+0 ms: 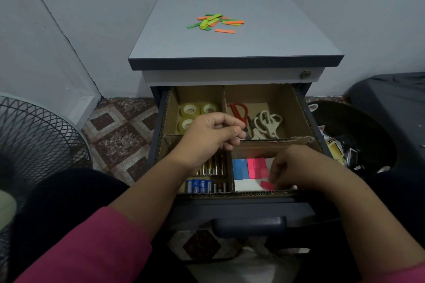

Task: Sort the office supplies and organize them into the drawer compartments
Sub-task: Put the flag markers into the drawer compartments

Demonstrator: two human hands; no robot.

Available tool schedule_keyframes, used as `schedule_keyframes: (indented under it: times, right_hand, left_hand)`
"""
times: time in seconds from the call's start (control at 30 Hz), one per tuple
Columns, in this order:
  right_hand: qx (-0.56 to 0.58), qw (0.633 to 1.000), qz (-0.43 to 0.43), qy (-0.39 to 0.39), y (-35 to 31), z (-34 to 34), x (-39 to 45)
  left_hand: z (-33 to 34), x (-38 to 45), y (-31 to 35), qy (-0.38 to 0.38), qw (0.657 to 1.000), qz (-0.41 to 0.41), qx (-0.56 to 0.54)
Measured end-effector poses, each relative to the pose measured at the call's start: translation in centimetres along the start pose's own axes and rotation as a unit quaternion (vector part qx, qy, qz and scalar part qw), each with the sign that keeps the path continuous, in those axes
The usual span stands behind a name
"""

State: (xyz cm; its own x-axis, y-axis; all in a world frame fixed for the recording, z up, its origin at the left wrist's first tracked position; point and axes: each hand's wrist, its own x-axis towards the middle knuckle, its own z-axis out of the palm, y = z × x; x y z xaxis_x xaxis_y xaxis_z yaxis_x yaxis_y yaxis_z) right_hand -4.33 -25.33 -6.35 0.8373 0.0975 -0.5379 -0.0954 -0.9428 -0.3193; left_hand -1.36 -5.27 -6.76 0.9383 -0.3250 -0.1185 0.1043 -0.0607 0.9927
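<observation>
The open drawer (305, 119) holds a cardboard divider with four compartments. Tape rolls (190, 110) lie back left, red and beige scissors (266, 122) back right, batteries (202, 185) front left, blue and pink sticky flags (249, 167) front right. My right hand (296, 167) is down in the front right compartment, fingers pinched on a pink sticky flag (266, 184). My left hand (211, 135) hovers over the divider's middle with fingers curled; whether it holds anything is hidden. A loose pile of green, yellow and orange sticky flags (216, 22) lies on the cabinet top (276, 37).
A black fan grille (39, 140) stands at the left on the tiled floor. A dark bin (358, 140) with scraps sits right of the cabinet. The drawer handle (250, 225) is close to my lap.
</observation>
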Motion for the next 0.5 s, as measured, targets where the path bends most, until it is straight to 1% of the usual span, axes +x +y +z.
schedule_keyframes:
  times: [0.03,0.1,0.17,0.3,0.5]
  right_hand:
    - [0.056,0.998,0.013,0.004,0.1,-0.1,-0.1]
    - [0.175,0.983,0.050,0.034,0.1,-0.1,-0.1]
    - [0.248,0.962,0.087,0.071,0.0,0.1,0.3]
    - [0.288,0.947,0.125,0.071,-0.7,0.5,1.0]
    - [0.288,0.946,0.125,0.082,-0.8,1.2,1.8]
  left_hand:
    - [0.0,0.0,0.0,0.001,1.000,0.000,-0.001]
    - [0.1,0.1,0.0,0.002,1.000,-0.001,0.000]
    - [0.1,0.1,0.0,0.001,1.000,-0.001,0.000]
    - [0.1,0.1,0.0,0.003,1.000,-0.003,0.002]
    - [0.1,0.0,0.1,0.001,1.000,-0.003,0.005]
